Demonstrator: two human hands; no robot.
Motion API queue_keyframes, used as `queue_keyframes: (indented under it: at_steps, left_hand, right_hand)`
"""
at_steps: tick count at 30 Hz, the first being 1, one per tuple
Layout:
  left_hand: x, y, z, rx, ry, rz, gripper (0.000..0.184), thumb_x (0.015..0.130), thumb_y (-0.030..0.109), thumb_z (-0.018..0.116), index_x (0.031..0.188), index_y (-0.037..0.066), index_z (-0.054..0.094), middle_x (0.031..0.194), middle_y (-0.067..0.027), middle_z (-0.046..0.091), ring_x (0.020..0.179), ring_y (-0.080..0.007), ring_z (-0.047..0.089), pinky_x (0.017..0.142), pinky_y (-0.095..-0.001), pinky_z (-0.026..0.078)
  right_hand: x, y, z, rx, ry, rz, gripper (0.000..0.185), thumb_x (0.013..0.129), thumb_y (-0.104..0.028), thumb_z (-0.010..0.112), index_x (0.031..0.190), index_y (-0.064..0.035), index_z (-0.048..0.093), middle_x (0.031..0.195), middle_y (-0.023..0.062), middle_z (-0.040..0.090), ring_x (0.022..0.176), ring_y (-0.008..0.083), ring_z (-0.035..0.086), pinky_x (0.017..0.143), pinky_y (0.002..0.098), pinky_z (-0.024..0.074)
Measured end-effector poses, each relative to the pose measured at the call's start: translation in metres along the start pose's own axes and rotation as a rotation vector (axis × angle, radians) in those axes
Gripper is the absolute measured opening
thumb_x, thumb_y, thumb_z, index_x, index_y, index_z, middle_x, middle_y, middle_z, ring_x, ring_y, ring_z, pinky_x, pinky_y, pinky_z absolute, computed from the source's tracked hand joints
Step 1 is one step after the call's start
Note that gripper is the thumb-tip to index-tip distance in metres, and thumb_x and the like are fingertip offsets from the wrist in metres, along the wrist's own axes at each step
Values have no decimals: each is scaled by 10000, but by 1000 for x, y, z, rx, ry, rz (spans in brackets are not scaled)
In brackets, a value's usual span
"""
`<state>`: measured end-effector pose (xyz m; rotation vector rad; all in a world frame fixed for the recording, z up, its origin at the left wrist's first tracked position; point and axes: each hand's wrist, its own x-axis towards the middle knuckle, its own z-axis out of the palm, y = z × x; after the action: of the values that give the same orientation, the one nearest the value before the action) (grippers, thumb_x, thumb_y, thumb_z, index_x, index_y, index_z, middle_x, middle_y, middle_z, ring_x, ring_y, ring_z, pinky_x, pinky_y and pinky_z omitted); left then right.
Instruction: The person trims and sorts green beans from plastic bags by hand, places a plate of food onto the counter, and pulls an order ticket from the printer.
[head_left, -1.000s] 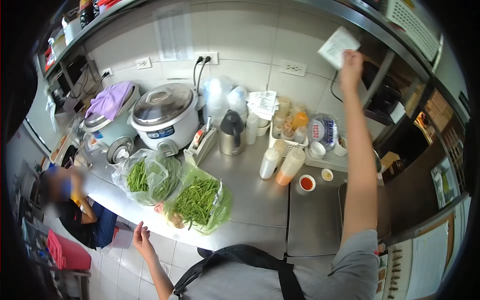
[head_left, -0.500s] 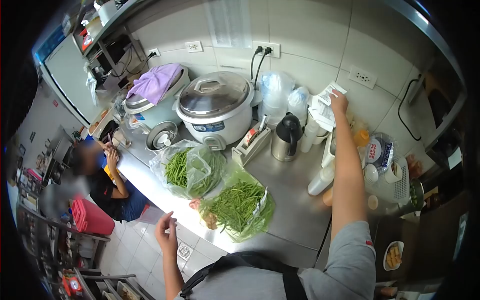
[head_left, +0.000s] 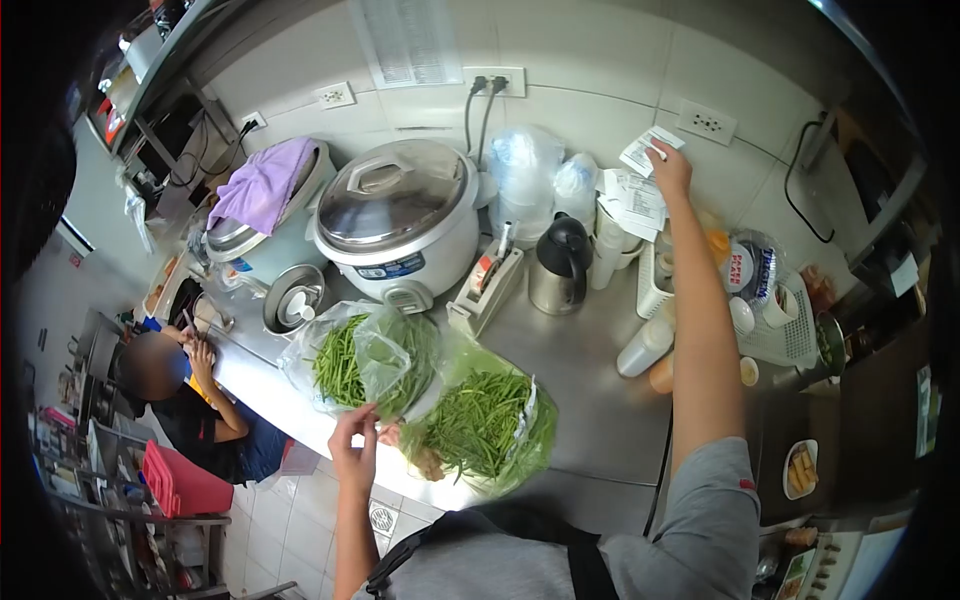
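Note:
My right hand point(head_left: 672, 170) is stretched out near the wall, its fingers closed on a printed paper slip point(head_left: 645, 148). Just below it, more paper slips point(head_left: 632, 200) lie over white containers. My left hand point(head_left: 353, 440) is at the counter's front edge with its fingers curled; whether it touches anything is unclear. Close to it are a clear plastic bag of green vegetables point(head_left: 340, 360), some small pinkish pieces point(head_left: 388, 434) and an open green bag of cut green stalks point(head_left: 480, 425).
A rice cooker point(head_left: 398, 215), a tape dispenser point(head_left: 487, 290) and a steel jug point(head_left: 560, 265) stand along the counter point(head_left: 590, 430). Squeeze bottles point(head_left: 647, 347) are beside my right arm. Another person point(head_left: 205, 420) sits at the left, with a red bin point(head_left: 185, 480) nearby.
My right hand has brought the slip from the upper right to just above the other slips. My left hand has moved up beside the vegetable bags. The view has turned.

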<state>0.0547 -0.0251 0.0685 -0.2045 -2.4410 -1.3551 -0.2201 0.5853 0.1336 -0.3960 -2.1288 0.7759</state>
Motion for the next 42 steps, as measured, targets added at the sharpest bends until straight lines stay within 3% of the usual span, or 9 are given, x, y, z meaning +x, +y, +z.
queue_keyframes:
  at_steps: [6,9,12,14,20,23,24,34,42]
  left_hand:
    - [-4,-14,12,-33,-69,-58,209,864,-43,593,1055,5,661,809,-82,639,713,-129,617,649,-246,489]
    - [-10,-20,14,-42,-86,-81,202,861,-27,605,1052,5,664,802,-82,643,688,-126,606,645,-245,486]
    - [-11,-16,19,-44,-140,-95,215,861,-4,617,1064,37,673,797,-82,646,658,-125,587,641,-249,482]
    - [-13,-6,21,-12,-199,-86,224,864,4,616,1072,57,678,801,-85,645,658,-131,585,641,-252,482]
    - [-22,-27,28,-3,-299,0,240,845,14,610,1065,76,683,753,-87,593,680,-192,580,657,-294,470]
    - [-35,-36,34,-94,-446,-57,244,860,10,603,1089,63,671,829,-87,618,708,-172,584,668,-276,474]
    - [-39,-37,37,-141,-502,-83,245,870,-1,597,1098,54,667,851,-83,628,714,-149,584,669,-262,476]
    - [-13,-44,83,-42,-721,377,285,805,58,634,1082,117,660,964,-99,597,914,-302,583,781,-392,488]
    - [3,-41,100,-126,-824,526,314,785,49,647,1094,109,651,1009,-102,579,980,-305,561,841,-390,475]
  right_hand:
    - [5,25,36,-266,-44,149,325,788,-295,684,1035,-87,714,1006,173,688,954,317,654,864,371,501]
    - [5,35,33,-472,-407,249,329,781,-313,687,977,-50,715,973,156,701,972,308,656,876,365,499]
    - [-18,43,28,-220,-520,463,399,802,-401,671,990,-50,693,1019,175,684,998,294,646,868,376,491]
    - [-27,33,30,-336,-289,316,522,766,-436,705,1081,-23,647,1091,199,653,1039,332,625,875,401,489]
    - [-219,-86,-42,-45,98,-90,447,864,-296,672,1184,0,571,1097,180,631,1019,313,602,929,381,444]
    - [-367,-130,-49,496,-384,213,148,866,-139,649,969,-34,641,1036,104,645,976,228,597,898,341,442]
    - [-407,-125,-51,233,-461,-69,120,827,-125,672,931,-65,666,1037,87,641,1012,257,580,917,365,431]
    - [-549,-185,-56,-75,-345,245,513,720,-180,778,1169,-96,545,1028,130,557,991,312,532,868,407,433]
    - [-574,-159,-46,329,-221,728,477,755,-37,721,1186,-33,518,821,70,644,702,126,599,672,249,477]
